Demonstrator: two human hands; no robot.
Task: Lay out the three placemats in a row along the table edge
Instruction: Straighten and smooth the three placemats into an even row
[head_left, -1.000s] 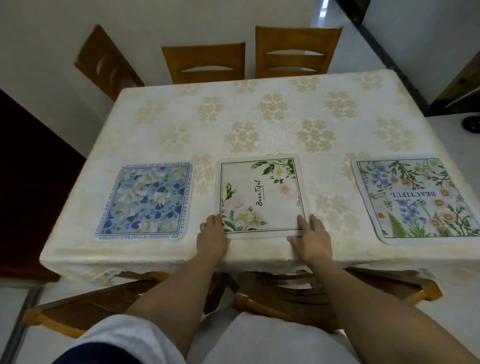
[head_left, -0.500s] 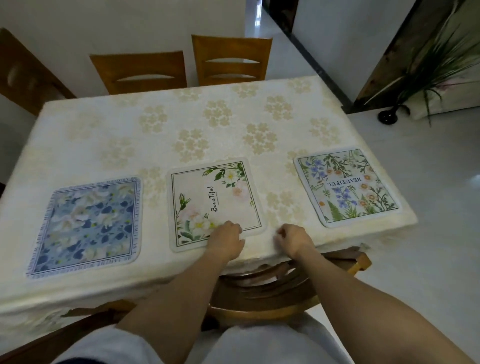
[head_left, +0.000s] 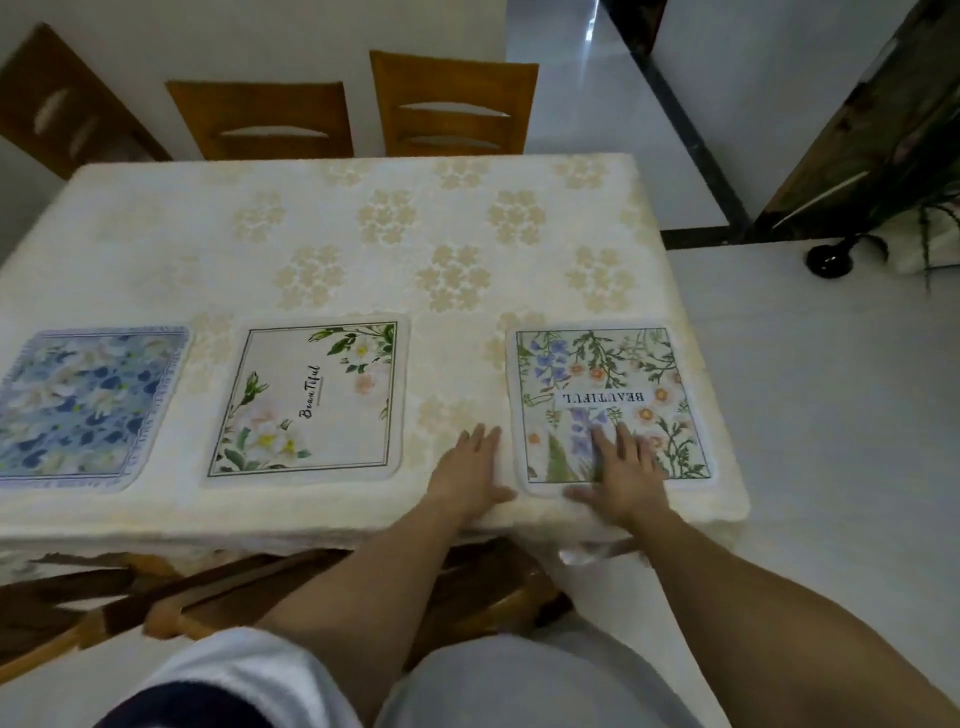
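Three placemats lie in a row along the near edge of the table (head_left: 363, 260). At the left is a blue floral mat (head_left: 83, 405), in the middle a cream mat (head_left: 311, 400) with "Beautiful" written on it, and at the right a mat (head_left: 613, 384) with green and purple flowers. My right hand (head_left: 623, 467) rests flat, fingers spread, on the near left part of the right mat. On the tablecloth just left of that mat's near corner, my left hand (head_left: 470, 467) lies flat with its fingers apart.
A cream tablecloth with gold flowers covers the table. Two wooden chairs (head_left: 353, 109) stand at the far side, another (head_left: 62, 104) at the far left, and more are tucked under the near edge. A plant and a dark round base (head_left: 831, 260) stand on the floor at right.
Both hands left the middle mat and moved right to the right-hand mat. My view also swung to the right. The mats stay in their row.
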